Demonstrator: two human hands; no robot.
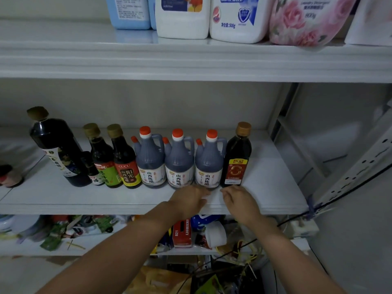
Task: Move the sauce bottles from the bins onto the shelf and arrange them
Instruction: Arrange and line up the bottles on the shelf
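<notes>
A row of sauce bottles stands on the white middle shelf [265,187]. From the left come a tall dark bottle [57,149], two small dark bottles [101,158] [125,160], three grey vinegar jugs with red caps [149,160] [179,162] [209,163], and a dark bottle with a brown cap [238,158]. My left hand [188,201] hovers over the shelf front just before the right-hand jug, fingers relaxed and holding nothing. My right hand [239,201] sits beside it in front of the brown-capped bottle, fingers loosely bent, empty.
Detergent bottles [182,18] and a pink pouch [307,20] fill the upper shelf. A small jar [9,176] stands at the far left. The lower shelf [84,245] holds a red box [182,232], packets and clutter. A metal upright [350,166] and cables lie to the right.
</notes>
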